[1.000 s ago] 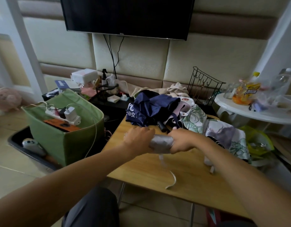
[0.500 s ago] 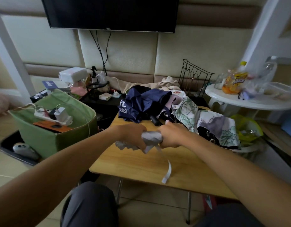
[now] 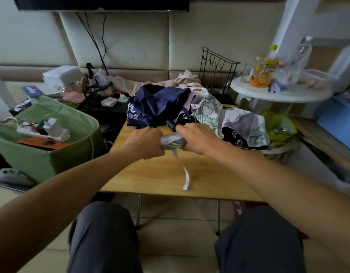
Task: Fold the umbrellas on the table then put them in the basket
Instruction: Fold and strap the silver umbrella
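Both hands are clenched around a rolled silver umbrella [image 3: 172,142], held above the middle of the wooden tabletop [image 3: 209,180]. The left hand [image 3: 145,141] wraps its left end with the fingers curled fully round it, and the right hand [image 3: 196,137] grasps the right end the same way; only a short creased stretch of silver fabric shows between the two fists. A pale strap [image 3: 186,177] hangs from the umbrella's underside, its loose end apparently lying on the tabletop, though the blur there makes this hard to confirm. Behind the hands, at the far edge of the tabletop, lies an unfolded navy umbrella [image 3: 156,106] with white lettering, and just beside it on the right a floral umbrella [image 3: 235,123] in green, white and purple. The green fabric basket [image 3: 52,154] stands on the floor to the left of the tabletop, holding a power strip [image 3: 42,132] and a charger.
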The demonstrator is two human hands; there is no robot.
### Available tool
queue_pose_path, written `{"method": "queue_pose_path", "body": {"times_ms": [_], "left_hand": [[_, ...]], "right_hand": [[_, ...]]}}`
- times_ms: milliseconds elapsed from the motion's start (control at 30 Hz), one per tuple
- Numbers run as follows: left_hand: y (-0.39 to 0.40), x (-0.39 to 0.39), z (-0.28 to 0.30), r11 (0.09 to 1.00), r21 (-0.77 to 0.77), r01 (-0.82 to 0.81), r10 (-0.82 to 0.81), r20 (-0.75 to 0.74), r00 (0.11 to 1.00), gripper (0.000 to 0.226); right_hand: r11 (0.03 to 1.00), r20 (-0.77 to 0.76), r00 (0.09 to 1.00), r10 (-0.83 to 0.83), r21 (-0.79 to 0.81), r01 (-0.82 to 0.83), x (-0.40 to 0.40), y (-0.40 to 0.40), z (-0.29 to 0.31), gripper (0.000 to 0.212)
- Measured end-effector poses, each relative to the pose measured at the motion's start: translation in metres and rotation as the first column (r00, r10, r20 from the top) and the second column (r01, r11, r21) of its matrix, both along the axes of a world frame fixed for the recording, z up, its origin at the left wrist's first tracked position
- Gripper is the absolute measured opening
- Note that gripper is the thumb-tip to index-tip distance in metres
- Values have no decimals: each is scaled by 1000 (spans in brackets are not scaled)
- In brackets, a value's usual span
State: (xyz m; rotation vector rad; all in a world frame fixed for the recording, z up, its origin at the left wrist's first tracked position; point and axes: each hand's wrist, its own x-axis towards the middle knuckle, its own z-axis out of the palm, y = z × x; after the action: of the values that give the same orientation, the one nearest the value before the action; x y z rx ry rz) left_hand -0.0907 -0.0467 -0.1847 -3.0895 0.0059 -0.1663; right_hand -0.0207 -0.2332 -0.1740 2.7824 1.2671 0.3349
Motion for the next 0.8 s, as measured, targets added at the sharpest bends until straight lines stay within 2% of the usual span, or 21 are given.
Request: {"method": "queue_pose_path", "body": {"times_ms": [67,133,200,267,333,400,433,500,567,633,700,800], "left_hand": [[7,5,3,983,-184,21,-51,-160,986,25],[14,8,8,937,-349,20,-153,-359,921,24],[14,6,12,928,-372,21,-192,-429,882,24],[8,-1,11,957,-281,65,-154,-308,939,23],[-4,-11,5,997,-41,73,-75,-49,996,30],[-13,-19,-4,993,117,18,-38,175,984,33],[-15,-21,-9,992,123,3,-28,202,979,33],[-16,-23,-16,996,91,-8,-5,134,991,33],[-17,-23,-19,998,50,-26,23,54,998,31],[-20,-21,-17,996,-48,-72,71,-19,997,28],[-21,-18,-14,985,-144,-98,86,-84,993,29],[-12,-16,-9,945,-325,-30,-32,-186,982,25]], "right_hand": [[1000,100,995,14,24,-16,-3,0,-3,24],[1000,4,1000,-1,2,1,-7,1,-4,25],[999,-129,991,-41,-38,37,-9,2,-4,23],[997,-190,979,-74,-51,66,-8,3,-1,21],[994,-280,954,-104,-55,92,-2,1,3,20],[994,-462,880,-113,-46,104,5,-1,5,19],[994,-543,832,-112,-59,96,7,-2,5,18],[992,-602,790,-119,-104,70,7,-3,4,19],[990,-467,879,-100,-138,39,3,-1,-1,25],[995,-201,980,13,-98,-33,-2,0,-10,32],[993,-77,991,113,-12,-114,-5,1,-19,30],[992,-39,991,126,0,-126,-5,-4,-24,19]]}}
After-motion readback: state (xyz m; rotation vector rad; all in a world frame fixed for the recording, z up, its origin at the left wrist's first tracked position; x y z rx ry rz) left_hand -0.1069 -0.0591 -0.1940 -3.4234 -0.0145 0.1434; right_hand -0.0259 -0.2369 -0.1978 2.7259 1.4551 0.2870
